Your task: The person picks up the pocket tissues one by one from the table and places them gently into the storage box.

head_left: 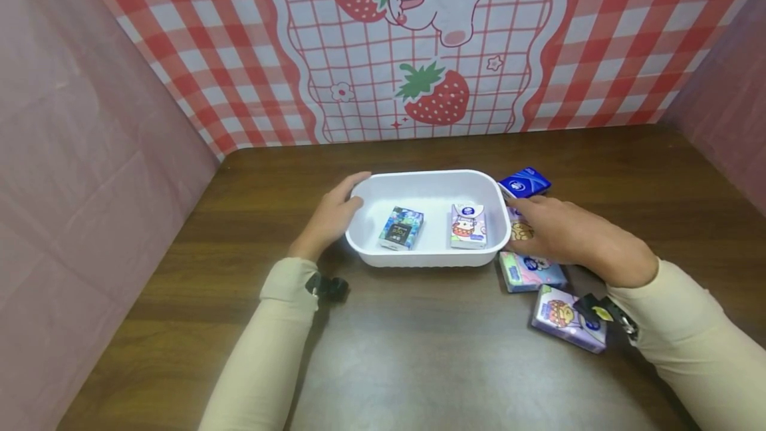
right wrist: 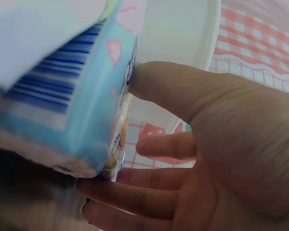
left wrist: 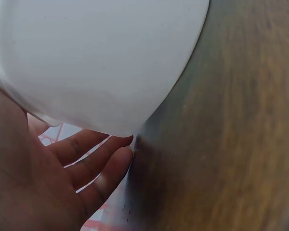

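A white plastic basin (head_left: 431,259) stands on the table with two small packs inside, a dark blue-green tissue pack (head_left: 401,228) and a white-lilac tissue pack (head_left: 469,226). My left hand (head_left: 328,221) holds the basin's left end, thumb at the rim and fingers along the outer wall (left wrist: 94,161). At the right end, my right hand (head_left: 565,235) reaches over a bear-print tissue pack (head_left: 520,226), fingers spread around it and partly hiding it. In the right wrist view, the thumb (right wrist: 164,84) lies beside a light blue tissue pack (right wrist: 89,101); contact there is unclear.
Right of the basin lie a dark blue tissue pack (head_left: 526,183) at the back, the light blue pack (head_left: 529,273) and a purple tissue pack (head_left: 568,321) nearer me. A strawberry-print checked cloth (head_left: 419,52) hangs behind the brown table (head_left: 383,338).
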`<state>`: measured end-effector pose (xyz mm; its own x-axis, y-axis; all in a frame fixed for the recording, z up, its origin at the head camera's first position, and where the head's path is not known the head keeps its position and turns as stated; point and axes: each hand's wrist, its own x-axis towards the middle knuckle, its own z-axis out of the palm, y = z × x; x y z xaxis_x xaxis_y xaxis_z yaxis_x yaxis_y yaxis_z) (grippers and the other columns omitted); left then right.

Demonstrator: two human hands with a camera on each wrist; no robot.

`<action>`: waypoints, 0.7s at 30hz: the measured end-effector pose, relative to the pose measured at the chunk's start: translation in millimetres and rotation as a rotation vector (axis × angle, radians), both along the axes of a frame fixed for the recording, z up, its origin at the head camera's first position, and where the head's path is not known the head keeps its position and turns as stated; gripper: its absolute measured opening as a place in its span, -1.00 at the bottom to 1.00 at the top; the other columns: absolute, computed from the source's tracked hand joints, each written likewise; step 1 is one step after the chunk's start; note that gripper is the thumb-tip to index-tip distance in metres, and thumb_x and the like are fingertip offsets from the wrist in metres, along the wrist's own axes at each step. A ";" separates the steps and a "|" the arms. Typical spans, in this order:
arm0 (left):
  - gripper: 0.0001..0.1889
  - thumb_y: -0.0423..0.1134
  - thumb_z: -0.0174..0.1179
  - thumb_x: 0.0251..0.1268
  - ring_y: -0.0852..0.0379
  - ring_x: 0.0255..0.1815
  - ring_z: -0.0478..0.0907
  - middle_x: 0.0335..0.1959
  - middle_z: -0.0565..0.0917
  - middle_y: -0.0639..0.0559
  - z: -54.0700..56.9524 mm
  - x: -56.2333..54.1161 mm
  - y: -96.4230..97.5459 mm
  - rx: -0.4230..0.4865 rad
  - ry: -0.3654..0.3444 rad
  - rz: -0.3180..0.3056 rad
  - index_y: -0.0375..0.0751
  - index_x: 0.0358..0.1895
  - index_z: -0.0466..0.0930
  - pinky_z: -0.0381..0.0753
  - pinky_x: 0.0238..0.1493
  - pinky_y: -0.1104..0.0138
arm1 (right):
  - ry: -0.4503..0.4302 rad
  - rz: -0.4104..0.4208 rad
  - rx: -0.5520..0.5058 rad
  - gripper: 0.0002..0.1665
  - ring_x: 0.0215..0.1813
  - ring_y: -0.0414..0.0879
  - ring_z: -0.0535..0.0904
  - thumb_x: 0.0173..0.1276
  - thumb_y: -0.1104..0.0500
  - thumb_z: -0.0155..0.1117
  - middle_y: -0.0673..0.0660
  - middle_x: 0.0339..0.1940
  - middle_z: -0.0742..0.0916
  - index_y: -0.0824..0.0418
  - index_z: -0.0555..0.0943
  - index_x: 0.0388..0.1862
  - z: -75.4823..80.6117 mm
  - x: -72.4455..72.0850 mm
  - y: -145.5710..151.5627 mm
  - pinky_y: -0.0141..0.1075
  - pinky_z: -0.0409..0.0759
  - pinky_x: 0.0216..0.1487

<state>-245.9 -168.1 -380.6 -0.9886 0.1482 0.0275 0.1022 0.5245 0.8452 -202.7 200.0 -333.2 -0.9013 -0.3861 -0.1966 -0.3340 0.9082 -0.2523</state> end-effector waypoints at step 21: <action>-0.50 -0.19 -0.02 0.53 -0.01 0.41 0.35 0.45 0.40 0.08 -1.6 -0.6 1.0 -0.004 0.000 0.014 0.22 0.47 0.34 0.35 0.36 -0.06 | 0.025 0.011 0.025 0.15 0.31 0.51 0.38 0.17 -0.32 0.43 0.52 0.32 0.48 0.32 0.26 0.53 2.7 2.5 1.3 0.36 0.47 0.07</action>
